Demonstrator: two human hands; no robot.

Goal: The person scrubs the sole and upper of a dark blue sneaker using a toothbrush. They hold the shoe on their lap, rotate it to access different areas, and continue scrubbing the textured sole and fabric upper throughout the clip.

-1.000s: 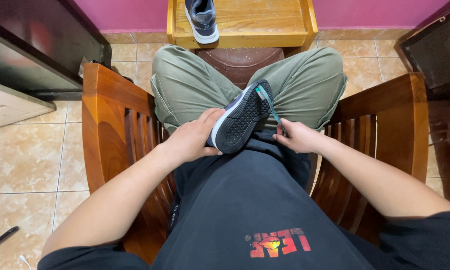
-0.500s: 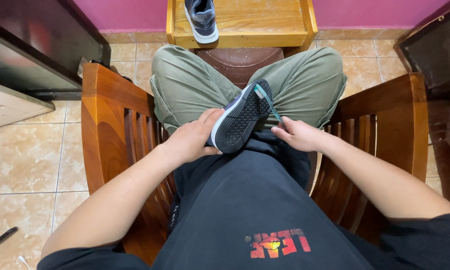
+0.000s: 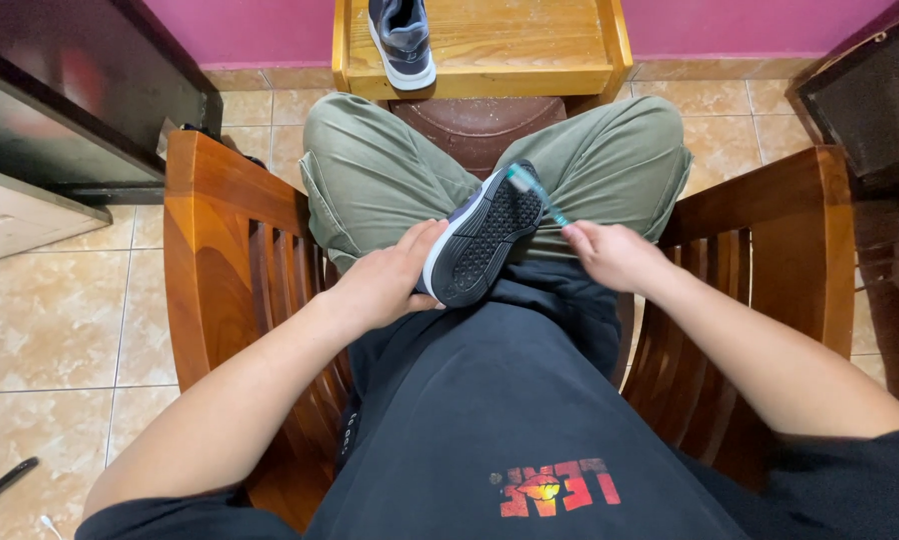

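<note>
Shoe point(image 3: 480, 240) in left hand point(image 3: 385, 285) — toothbrush point(image 3: 538, 192) in right hand point(image 3: 615, 255).

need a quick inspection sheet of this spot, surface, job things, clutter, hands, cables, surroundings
surface: person's lap in olive trousers, seated on a wooden armchair.
job's things: dark shoe sole-up on the lap; teal toothbrush with its head at the shoe's toe.
clutter: second shoe on a yellow wooden stool.
hands: left hand grips the shoe's heel end; right hand holds the toothbrush.
cables: thin white cable on the floor, bottom left.
surroundings: tiled floor, pink wall, dark cabinets either side.
</note>
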